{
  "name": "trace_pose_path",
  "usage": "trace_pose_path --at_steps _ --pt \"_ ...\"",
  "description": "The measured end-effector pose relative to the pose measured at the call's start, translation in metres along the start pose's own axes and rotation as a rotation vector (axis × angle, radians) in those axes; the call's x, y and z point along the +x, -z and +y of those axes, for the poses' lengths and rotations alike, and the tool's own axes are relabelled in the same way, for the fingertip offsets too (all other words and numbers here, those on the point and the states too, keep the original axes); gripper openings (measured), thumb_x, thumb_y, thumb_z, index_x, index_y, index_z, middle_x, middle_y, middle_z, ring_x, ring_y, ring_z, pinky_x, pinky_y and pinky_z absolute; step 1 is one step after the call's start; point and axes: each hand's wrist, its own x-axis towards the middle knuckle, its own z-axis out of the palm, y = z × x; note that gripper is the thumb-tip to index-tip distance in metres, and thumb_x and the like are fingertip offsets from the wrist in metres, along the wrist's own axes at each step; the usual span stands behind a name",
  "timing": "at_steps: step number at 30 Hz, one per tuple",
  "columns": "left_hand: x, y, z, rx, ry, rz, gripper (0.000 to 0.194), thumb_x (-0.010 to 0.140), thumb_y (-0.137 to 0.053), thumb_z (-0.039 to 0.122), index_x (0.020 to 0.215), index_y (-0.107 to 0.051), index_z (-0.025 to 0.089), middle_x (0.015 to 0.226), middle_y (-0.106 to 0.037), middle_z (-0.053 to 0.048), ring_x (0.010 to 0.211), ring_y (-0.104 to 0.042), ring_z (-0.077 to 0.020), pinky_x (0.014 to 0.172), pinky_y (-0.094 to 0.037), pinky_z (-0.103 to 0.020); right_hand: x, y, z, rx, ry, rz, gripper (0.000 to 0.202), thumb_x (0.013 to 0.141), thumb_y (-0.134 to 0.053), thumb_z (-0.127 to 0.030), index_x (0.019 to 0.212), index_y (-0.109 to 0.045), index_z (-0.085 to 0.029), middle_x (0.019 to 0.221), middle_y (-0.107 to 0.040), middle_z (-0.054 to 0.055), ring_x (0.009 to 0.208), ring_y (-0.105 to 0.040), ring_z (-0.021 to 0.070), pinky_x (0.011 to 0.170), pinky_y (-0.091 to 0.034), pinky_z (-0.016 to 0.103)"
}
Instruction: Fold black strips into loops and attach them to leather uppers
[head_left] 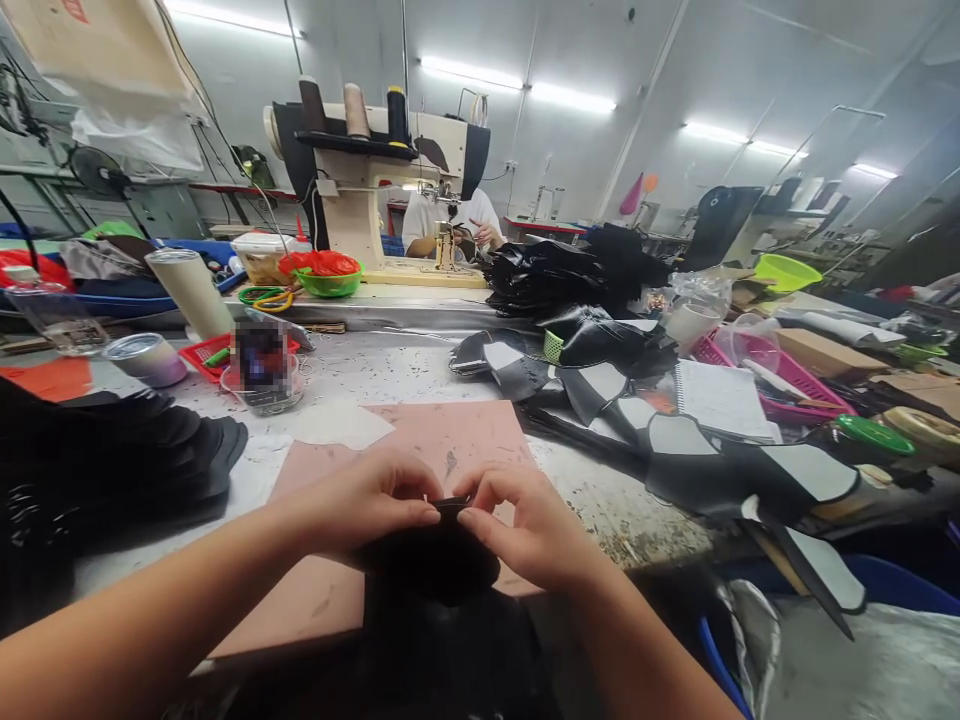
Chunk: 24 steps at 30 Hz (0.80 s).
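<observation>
Both hands pinch the top edge of a black leather-like piece (435, 560) over the near part of a pink board (465, 425). My left hand (382, 500) grips that edge from the left, thumb on the near side and fingers behind. From the right, my right hand (517, 515) holds the same edge close by, its thumb almost meeting the left one. The edge between them looks folded or doubled. The lower part of the piece merges with dark material below, so its outline is hard to make out. A pale flat sheet (341, 427) lies on the board's far left corner.
Stacked black pieces (150, 450) lie left. Black pieces with white patches (682, 440) run along the right, past a notebook (720, 395) and pink basket (810, 385). A sewing machine (352, 200) stands at the back, with a person (480, 215) behind it.
</observation>
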Motion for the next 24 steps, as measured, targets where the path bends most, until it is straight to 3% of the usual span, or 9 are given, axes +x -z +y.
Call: trace_pose_path --at_steps 9,12,16,19,24 --pt "0.003 0.0 0.002 0.15 0.008 -0.051 0.022 0.076 -0.049 0.03 0.091 -0.062 0.019 0.07 -0.052 0.003 0.067 -0.047 -0.0122 0.057 -0.035 -0.02 0.003 -0.003 0.0 -0.088 0.036 0.019 0.02 0.071 -0.055 -0.009 0.057 -0.044 -0.019 0.074 -0.061 0.001 0.069 -0.056 0.0135 0.064 -0.043 0.026" --pt "0.006 -0.002 0.005 0.204 -0.015 -0.07 0.018 0.074 -0.051 0.032 0.083 -0.061 0.018 0.068 -0.05 0.004 0.064 -0.045 -0.0114 0.056 -0.034 -0.02 0.002 -0.006 0.0 -0.165 0.061 -0.001 0.02 0.071 -0.054 -0.008 0.058 -0.044 -0.019 0.068 -0.057 0.0 0.065 -0.053 0.0129 0.059 -0.041 0.024" --pt "0.009 -0.003 0.006 0.177 -0.004 -0.04 0.021 0.073 -0.055 0.036 0.068 -0.058 0.016 0.062 -0.05 0.004 0.061 -0.045 -0.011 0.053 -0.032 -0.02 -0.001 -0.003 0.002 -0.17 0.08 -0.018 0.011 0.071 -0.056 -0.011 0.064 -0.052 -0.018 0.086 -0.059 0.003 0.077 -0.056 0.0141 0.066 -0.043 0.025" --pt "0.009 -0.003 0.004 0.161 0.013 0.007 0.019 0.072 -0.055 0.033 0.075 -0.062 0.016 0.06 -0.051 0.004 0.058 -0.045 -0.0107 0.051 -0.032 -0.02 -0.001 0.001 0.007 -0.133 0.056 0.003 0.009 0.068 -0.061 -0.015 0.066 -0.053 -0.018 0.1 -0.058 0.004 0.087 -0.057 0.0159 0.075 -0.044 0.028" --pt "0.009 -0.001 0.001 0.162 -0.027 -0.021 0.023 0.074 -0.052 0.032 0.085 -0.066 0.017 0.07 -0.059 0.002 0.067 -0.051 -0.0131 0.059 -0.036 -0.021 0.0 -0.001 0.012 -0.06 0.064 -0.016 0.01 0.071 -0.057 -0.015 0.065 -0.05 -0.019 0.096 -0.058 0.003 0.08 -0.055 0.0137 0.07 -0.044 0.027"
